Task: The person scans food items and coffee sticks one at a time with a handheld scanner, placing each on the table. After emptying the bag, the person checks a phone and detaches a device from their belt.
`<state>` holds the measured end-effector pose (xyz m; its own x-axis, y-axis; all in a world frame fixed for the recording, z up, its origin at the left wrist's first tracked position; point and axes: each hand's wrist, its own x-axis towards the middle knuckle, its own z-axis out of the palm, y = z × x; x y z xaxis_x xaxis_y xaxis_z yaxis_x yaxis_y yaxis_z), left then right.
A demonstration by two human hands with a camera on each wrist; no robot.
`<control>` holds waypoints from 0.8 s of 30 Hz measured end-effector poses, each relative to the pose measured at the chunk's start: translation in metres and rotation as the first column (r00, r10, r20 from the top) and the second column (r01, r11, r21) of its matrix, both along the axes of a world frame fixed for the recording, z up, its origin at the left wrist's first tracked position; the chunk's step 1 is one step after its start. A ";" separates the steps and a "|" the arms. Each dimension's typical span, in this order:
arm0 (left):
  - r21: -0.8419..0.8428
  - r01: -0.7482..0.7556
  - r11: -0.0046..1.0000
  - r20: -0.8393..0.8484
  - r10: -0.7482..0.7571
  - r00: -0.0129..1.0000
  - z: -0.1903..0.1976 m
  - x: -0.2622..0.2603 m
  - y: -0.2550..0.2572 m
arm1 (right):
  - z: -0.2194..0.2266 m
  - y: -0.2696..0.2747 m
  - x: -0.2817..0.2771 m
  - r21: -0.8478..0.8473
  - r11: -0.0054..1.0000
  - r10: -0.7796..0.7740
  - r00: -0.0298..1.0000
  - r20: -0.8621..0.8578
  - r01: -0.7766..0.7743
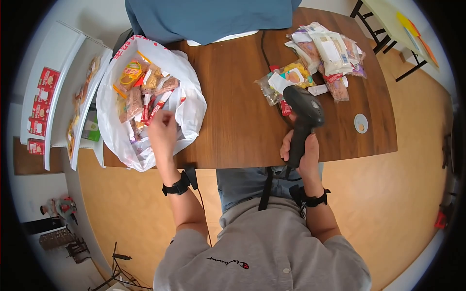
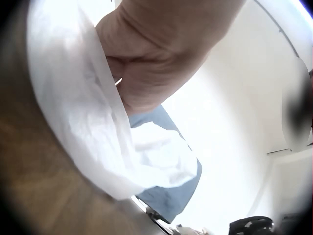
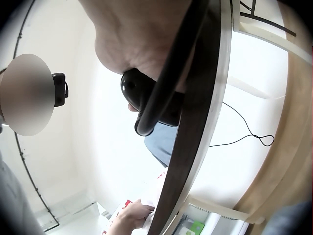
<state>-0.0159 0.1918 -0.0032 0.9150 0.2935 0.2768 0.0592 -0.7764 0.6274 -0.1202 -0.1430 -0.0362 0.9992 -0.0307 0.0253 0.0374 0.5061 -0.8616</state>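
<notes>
In the head view, a white plastic bag (image 1: 191, 104) holds several packaged snacks. My left hand (image 1: 164, 133) is inside its opening with bent fingers, beside a red-and-white stick packet (image 1: 159, 103); whether it pinches anything cannot be told. The left wrist view shows the left hand (image 2: 156, 54) behind the bag's wall (image 2: 83, 107), fingertips hidden. My right hand (image 1: 309, 157) grips the handle of a black handheld scanner (image 1: 307, 109), its head pointing up and left near the snack pile. In the right wrist view, the right hand (image 3: 142, 39) covers much of the scanner (image 3: 137, 90).
Packaged snacks (image 1: 330, 53) lie heaped at the table's back right, beside a round sticker (image 1: 360, 123). A black cable (image 1: 263, 48) crosses the wooden table (image 1: 233, 111). Shelves with red boxes (image 1: 41, 102) stand at left. Blue cloth (image 1: 213, 19) covers something at the back.
</notes>
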 end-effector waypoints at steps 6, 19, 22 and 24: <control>0.225 0.037 0.974 -0.052 -0.026 0.998 -0.008 0.000 -0.017 | -0.002 0.000 -0.002 0.040 0.999 -0.006 1.000 0.014 0.005; -0.380 0.067 0.923 0.207 0.014 0.978 0.021 -0.010 0.040 | 0.002 -0.001 -0.002 0.012 1.000 0.002 0.999 0.042 -0.002; -0.558 0.225 0.799 0.303 -0.056 0.951 0.050 -0.009 -0.008 | 0.003 0.001 0.000 -0.019 1.000 -0.017 1.000 0.027 0.017; -0.615 0.412 0.672 0.367 -0.218 0.904 0.057 0.000 -0.050 | 0.003 0.001 -0.001 -0.023 1.000 -0.001 1.000 0.031 0.002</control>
<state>-0.0160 0.1420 0.0536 0.9172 0.1933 0.3484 -0.3368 -0.0912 0.9372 -0.1207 -0.1423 -0.0331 0.9979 -0.0309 0.0567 0.0645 0.4862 -0.8715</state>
